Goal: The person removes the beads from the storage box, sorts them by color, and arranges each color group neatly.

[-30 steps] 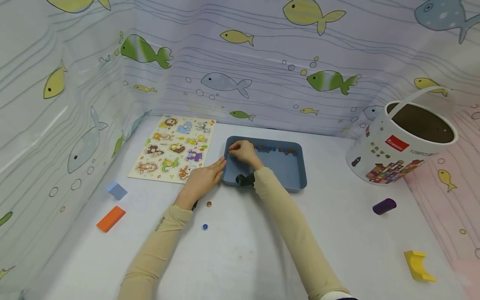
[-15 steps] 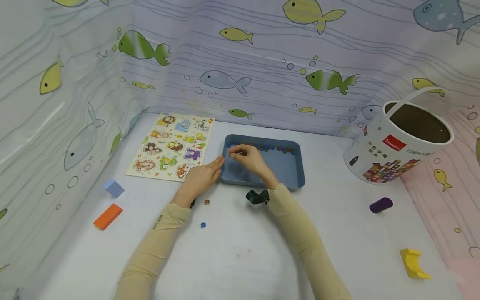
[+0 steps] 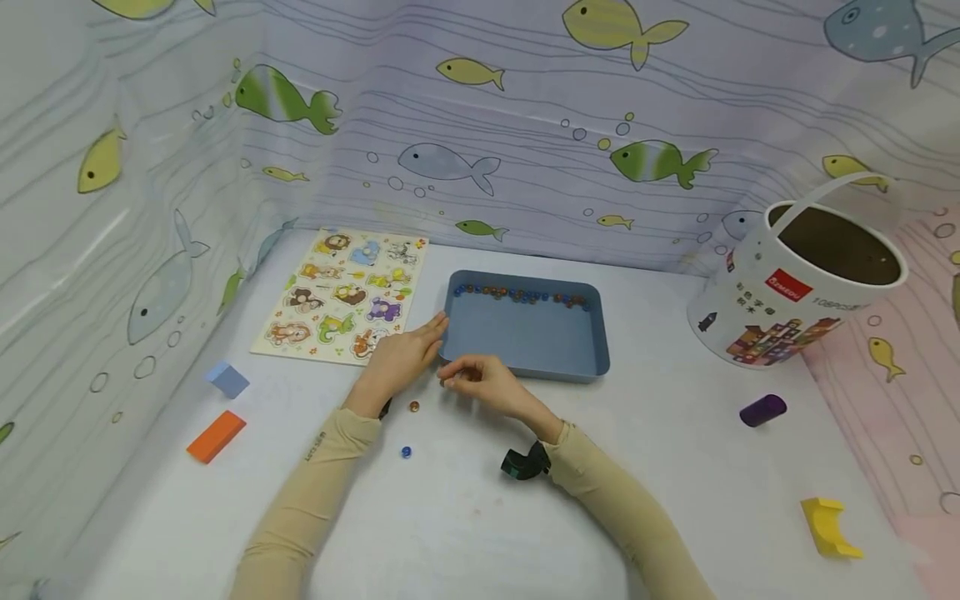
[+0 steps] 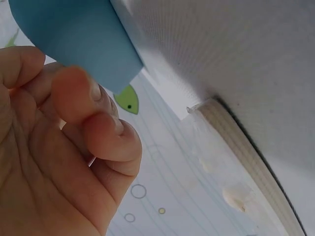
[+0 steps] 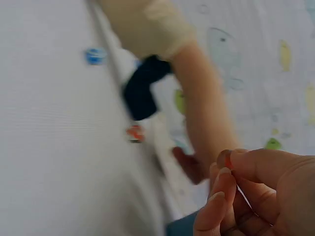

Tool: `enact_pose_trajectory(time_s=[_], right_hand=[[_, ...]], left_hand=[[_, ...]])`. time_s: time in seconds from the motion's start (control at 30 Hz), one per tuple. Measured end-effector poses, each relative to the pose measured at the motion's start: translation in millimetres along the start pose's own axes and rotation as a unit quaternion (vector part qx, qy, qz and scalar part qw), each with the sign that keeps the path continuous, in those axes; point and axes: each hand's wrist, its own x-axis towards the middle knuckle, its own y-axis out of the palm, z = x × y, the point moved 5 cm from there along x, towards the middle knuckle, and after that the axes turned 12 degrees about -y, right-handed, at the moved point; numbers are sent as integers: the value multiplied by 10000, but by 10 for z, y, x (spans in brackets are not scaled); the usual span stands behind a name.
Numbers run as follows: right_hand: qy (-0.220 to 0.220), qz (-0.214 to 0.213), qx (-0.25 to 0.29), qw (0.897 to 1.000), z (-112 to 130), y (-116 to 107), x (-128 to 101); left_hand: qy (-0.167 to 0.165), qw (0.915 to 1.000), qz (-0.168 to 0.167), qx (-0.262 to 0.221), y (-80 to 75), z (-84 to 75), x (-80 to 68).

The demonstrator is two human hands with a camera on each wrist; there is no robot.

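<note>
My right hand (image 3: pixel 491 387) is just in front of the tray's near left corner, pinching a small reddish-brown marble (image 5: pixel 225 159) between thumb and fingertips. The blue-grey tray (image 3: pixel 525 367) has a row of several blue and brown marbles (image 3: pixel 525 296) along its far wall. With fingers fairly straight, my left hand (image 3: pixel 397 360) touches the tray's left edge, holding nothing. Two loose marbles lie on the white table by the left wrist: a brown marble (image 3: pixel 414 407) and, nearer me, a blue marble (image 3: pixel 406 452).
An animal puzzle board (image 3: pixel 341 296) lies left of the tray. Further left are a light blue block (image 3: pixel 227 380) and an orange block (image 3: pixel 216 437). A large white bucket (image 3: pixel 787 292) stands at right, with a purple cylinder (image 3: pixel 762 410) and yellow arched block (image 3: pixel 828 527) nearer me.
My right hand has come from the tray's far left corner, over its near part, and out to the front, fingers pinched. The left hand stays at the tray's edge.
</note>
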Motion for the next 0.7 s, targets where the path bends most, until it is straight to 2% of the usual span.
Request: enact_pose_trajectory(time_s=[0.1, 0.27, 0.5, 0.6, 0.7], right_hand=[[-47, 214, -341, 9992, -92, 133, -39], [-129, 299, -919, 9952, -164, 257, -35], [-651, 451, -1557, 9846, -126, 359, -10], [-695, 455, -1645, 9829, -121, 371, -22], [-645, 403, -1506, 9857, -69, 323, -38]], left_hand=[[-17, 10000, -30, -11, -11, 5, -5], [84, 9999, -80, -22, -15, -4, -14], [103, 9998, -166, -79, -44, -5, -5], [84, 9999, -86, -88, -27, 1, -4], [75, 9999, -44, -98, -12, -5, -10]])
